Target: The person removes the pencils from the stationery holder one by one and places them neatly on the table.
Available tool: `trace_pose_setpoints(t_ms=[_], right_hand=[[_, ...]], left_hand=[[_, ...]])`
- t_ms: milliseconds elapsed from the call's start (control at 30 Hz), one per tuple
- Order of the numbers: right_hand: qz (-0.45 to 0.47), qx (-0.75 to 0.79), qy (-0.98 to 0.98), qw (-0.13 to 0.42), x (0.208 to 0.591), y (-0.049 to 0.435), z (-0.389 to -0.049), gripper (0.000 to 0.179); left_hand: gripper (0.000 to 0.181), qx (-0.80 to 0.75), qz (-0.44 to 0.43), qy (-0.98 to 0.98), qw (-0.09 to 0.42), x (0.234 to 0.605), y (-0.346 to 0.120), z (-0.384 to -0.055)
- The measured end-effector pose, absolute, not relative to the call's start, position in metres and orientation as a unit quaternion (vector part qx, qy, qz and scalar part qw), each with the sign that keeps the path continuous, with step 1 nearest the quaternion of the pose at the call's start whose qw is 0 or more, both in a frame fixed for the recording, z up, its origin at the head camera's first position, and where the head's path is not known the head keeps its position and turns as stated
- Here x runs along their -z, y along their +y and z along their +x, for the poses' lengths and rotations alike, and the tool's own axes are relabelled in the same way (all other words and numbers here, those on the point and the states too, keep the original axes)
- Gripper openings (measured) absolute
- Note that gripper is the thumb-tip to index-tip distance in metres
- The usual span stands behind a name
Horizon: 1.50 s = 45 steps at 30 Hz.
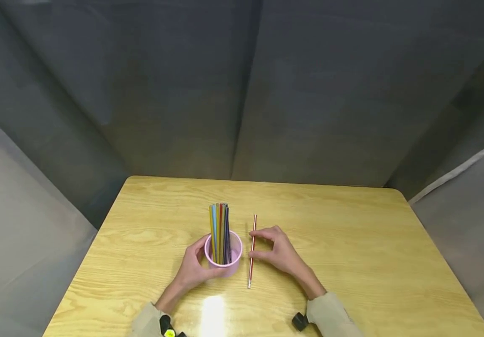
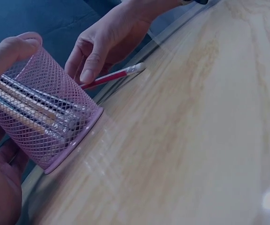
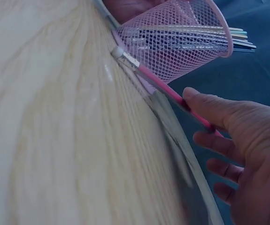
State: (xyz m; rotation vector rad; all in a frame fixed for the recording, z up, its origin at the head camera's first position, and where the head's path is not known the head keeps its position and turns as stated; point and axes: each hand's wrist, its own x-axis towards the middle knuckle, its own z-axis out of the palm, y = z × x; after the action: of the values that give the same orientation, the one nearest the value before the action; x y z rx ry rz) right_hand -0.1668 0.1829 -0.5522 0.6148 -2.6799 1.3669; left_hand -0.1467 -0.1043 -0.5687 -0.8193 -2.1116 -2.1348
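Note:
A pink mesh pencil cup (image 1: 236, 262) stands on the table, with several pencils (image 1: 219, 231) leaning together inside it. My left hand (image 1: 193, 267) grips the cup from the left, thumb along its near side and fingers round the far side. Just right of the cup is a red pencil (image 1: 252, 262) with a white eraser (image 2: 135, 68) at its near end. The thumb and forefinger of my right hand (image 1: 282, 252) hold this pencil near its middle; the other fingers are loosely bent in the right wrist view. A faint shadow lies to the pencil's left.
The wooden table (image 1: 351, 234) has rounded far corners. Grey curtains (image 1: 309, 93) hang behind it and along both sides. A bright reflection lies on the tabletop in front of the cup.

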Motion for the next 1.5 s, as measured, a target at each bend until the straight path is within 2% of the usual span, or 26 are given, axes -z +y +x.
trace_pose_setpoints(t_ms=[167,467,667,1167,1500], right_hand=[[0.208,-0.381,-0.898,0.068,0.554,0.182,-0.165,0.052],[0.223,-0.315,-0.919,0.085,0.554,0.18,-0.161,0.049],[0.227,-0.3,-0.924,0.071,0.556,0.181,-0.16,0.049],[0.227,-0.334,-0.914,0.048,0.547,0.187,-0.158,0.051],[0.25,-0.455,-0.853,0.058,0.534,0.194,-0.165,0.048]], left_hand=[[0.085,0.689,-0.268,-0.673,0.023,0.569,-0.104,-0.15],[0.086,0.697,-0.261,-0.667,0.016,0.567,-0.102,-0.15],[0.086,0.698,-0.263,-0.666,0.018,0.566,-0.101,-0.148],[0.089,0.706,-0.25,-0.662,-0.012,0.565,-0.099,-0.149],[0.087,0.7,-0.258,-0.666,0.012,0.565,-0.1,-0.149]])
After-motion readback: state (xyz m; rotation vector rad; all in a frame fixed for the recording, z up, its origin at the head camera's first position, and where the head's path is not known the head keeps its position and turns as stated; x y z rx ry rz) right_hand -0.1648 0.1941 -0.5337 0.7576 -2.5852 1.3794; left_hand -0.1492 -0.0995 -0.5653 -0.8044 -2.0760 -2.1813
